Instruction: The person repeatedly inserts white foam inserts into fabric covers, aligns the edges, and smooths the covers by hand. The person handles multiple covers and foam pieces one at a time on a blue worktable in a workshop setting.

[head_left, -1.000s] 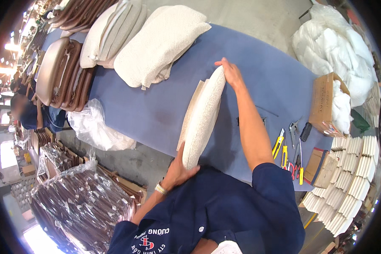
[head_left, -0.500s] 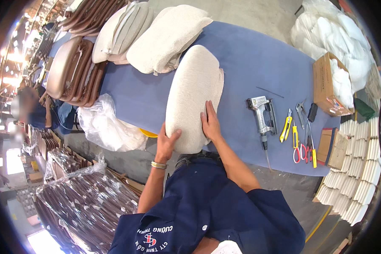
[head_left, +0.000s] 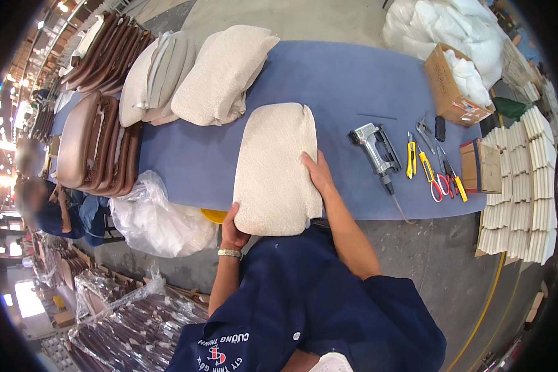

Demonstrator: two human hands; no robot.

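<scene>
A cream fabric-covered seat pad [head_left: 276, 173] with rounded corners is held over the near edge of the blue-topped table, its broad face upward. At its lower left corner my left hand [head_left: 233, 229] is closed, thumb on top and the other fingers hidden underneath. My right hand [head_left: 318, 174] grips the right edge, where a loose fabric flap shows along the side. Beyond it on the table lie more cream pads [head_left: 220, 74] in a pile, with a stack of beige pads [head_left: 158, 77] beside them.
Right on the blue table [head_left: 316, 74] lie a staple gun [head_left: 376, 149] with a hose, a yellow cutter [head_left: 411, 155], pliers and screwdrivers. A cardboard box [head_left: 449, 93] holds white stuffing. Brown padded seats [head_left: 84, 142] stand at left, above a white plastic bag [head_left: 161, 217]. Another person sits far left.
The pad has turned from a slanted, edge-tilted pose to show its broad face. My left hand has moved down its left side, and my right hand now wraps the right edge.
</scene>
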